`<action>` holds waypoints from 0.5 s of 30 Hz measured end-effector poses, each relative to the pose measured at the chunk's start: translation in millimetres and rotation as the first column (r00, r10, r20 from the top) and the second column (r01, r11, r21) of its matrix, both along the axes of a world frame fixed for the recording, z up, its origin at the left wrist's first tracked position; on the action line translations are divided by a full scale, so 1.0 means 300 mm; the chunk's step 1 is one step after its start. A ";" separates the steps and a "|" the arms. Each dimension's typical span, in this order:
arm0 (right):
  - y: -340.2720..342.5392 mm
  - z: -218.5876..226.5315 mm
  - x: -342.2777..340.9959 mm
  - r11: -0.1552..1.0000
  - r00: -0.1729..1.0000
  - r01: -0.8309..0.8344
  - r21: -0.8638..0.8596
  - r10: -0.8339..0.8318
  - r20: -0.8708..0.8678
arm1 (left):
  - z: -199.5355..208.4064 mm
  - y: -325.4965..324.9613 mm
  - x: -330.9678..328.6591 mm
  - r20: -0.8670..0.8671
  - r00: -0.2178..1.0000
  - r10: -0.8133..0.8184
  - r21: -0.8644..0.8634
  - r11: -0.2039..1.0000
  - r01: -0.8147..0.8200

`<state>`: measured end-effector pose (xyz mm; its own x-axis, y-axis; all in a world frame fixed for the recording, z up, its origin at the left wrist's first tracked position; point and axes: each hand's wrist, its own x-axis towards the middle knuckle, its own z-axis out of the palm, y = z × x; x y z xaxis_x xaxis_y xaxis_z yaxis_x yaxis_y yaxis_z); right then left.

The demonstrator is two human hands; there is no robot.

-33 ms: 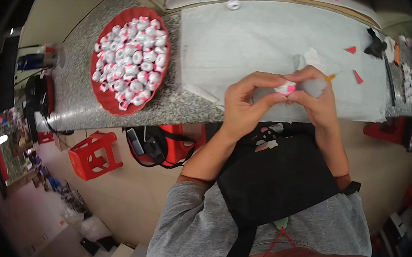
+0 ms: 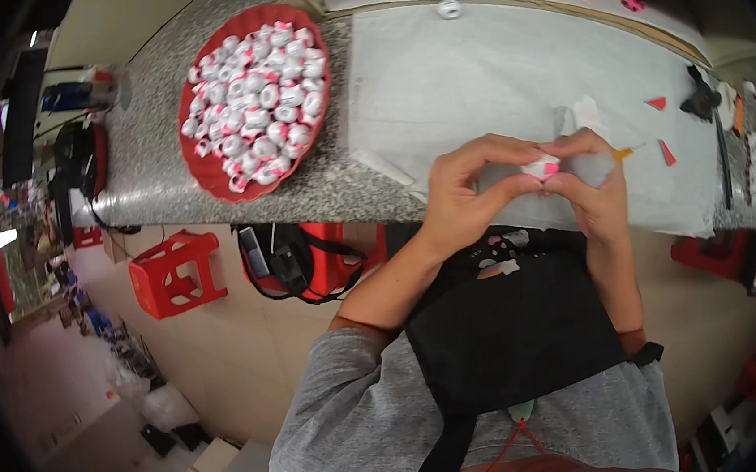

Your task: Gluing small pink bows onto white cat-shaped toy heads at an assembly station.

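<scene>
My left hand (image 2: 460,197) and my right hand (image 2: 602,203) meet above the front part of the pale sheet (image 2: 436,78). Thumbs and forefingers of both pinch one small rounded white-and-pink piece (image 2: 540,168) between them. Its finer detail is covered by the fingertips. Inside the curl of my right hand shows a translucent pale thing (image 2: 589,166); a thin yellow tip (image 2: 623,153) sticks out past the fingers. Whether the hand holds it or it lies on the sheet, I cannot tell. White crumpled paper (image 2: 586,113) lies just beyond.
Left on the speckled counter (image 2: 151,157), a red scalloped dish (image 2: 203,173) is heaped with similar pieces. Two red scraps (image 2: 667,153) lie right. One white ring-like piece (image 2: 449,9) sits by the shelf ledge, with more above. Red stools (image 2: 174,273) stand below the counter.
The whole view has shifted a little, so the counter appears slightly farther right. Both hands keep their pinch on the small piece, which looks slightly turned.
</scene>
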<state>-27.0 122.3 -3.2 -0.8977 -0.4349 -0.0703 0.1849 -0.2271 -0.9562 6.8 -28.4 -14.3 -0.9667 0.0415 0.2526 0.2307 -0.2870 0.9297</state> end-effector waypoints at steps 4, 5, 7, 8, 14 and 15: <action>-0.009 -0.016 0.001 0.990 0.999 0.022 -0.139 -0.026 -0.026 | 0.006 -0.008 0.002 -0.049 0.997 0.056 -0.029 0.998 -0.058; -0.002 -0.019 0.000 0.990 0.999 -0.009 -0.143 0.003 -0.044 | 0.011 -0.010 0.006 -0.092 0.994 0.054 -0.062 0.996 -0.060; -0.006 -0.021 -0.002 0.991 0.998 -0.027 -0.134 0.019 -0.061 | 0.021 -0.012 0.013 -0.133 0.990 0.038 -0.083 0.995 -0.050; -0.018 -0.023 -0.010 0.990 0.992 -0.048 -0.133 0.032 -0.123 | 0.028 -0.013 0.018 -0.127 0.989 0.081 -0.125 0.987 -0.097; -0.027 -0.030 -0.029 0.984 0.996 -0.062 -0.169 0.051 -0.069 | 0.048 -0.022 0.010 -0.032 0.998 0.058 -0.140 0.988 -0.062; -0.025 -0.030 -0.030 0.982 0.996 -0.090 -0.166 0.086 -0.031 | 0.045 -0.023 0.012 -0.040 0.998 0.048 -0.162 0.985 -0.054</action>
